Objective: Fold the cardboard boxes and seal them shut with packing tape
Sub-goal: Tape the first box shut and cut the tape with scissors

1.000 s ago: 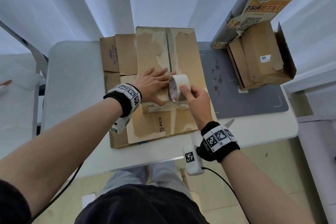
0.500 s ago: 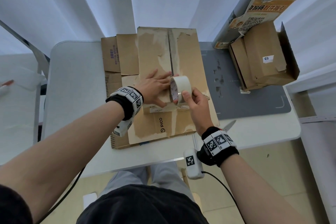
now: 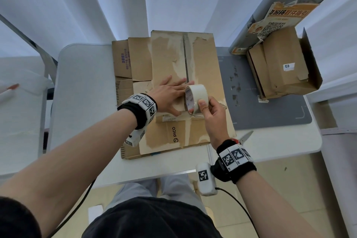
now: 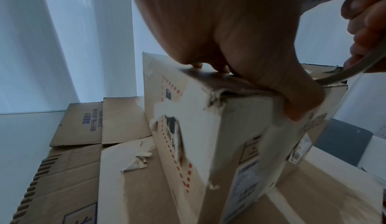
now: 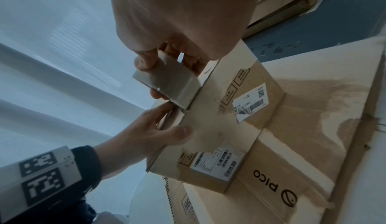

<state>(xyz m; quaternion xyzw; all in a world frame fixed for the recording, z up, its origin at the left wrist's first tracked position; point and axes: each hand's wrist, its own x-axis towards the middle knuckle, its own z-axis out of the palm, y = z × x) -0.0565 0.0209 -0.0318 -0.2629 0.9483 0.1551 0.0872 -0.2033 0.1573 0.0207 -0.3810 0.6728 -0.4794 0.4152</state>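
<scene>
The roll of packing tape (image 3: 196, 99) stands on edge at the centre of the frame, on top of the small cardboard box (image 5: 211, 138), pinched between the thumb and fingers (image 3: 202, 103) of the right hand (image 3: 213, 116); the left hand (image 3: 170, 96) lies flat just left of it, fingers straight, pressing the flaps down by the seam. My worry is that the strip leaving the roll wanders off the seam, or wrinkles and sticks to itself, if the roll is pulled at an angle; and if the flat hand eases off, the flaps may spring up, since the torn top looks soft and worn. The box sits loose on flattened cardboard (image 3: 173, 137), so a hard tug might slide it. Counting: one roll, one small box under the hands, at least two flattened sheets beneath it on the desk (image 3: 83, 91), one open box (image 3: 284, 65) at the upper right on a grey mat (image 3: 266, 110), and one pair of scissors (image 3: 245, 137) partly hidden behind the right wrist, lower right of centre
</scene>
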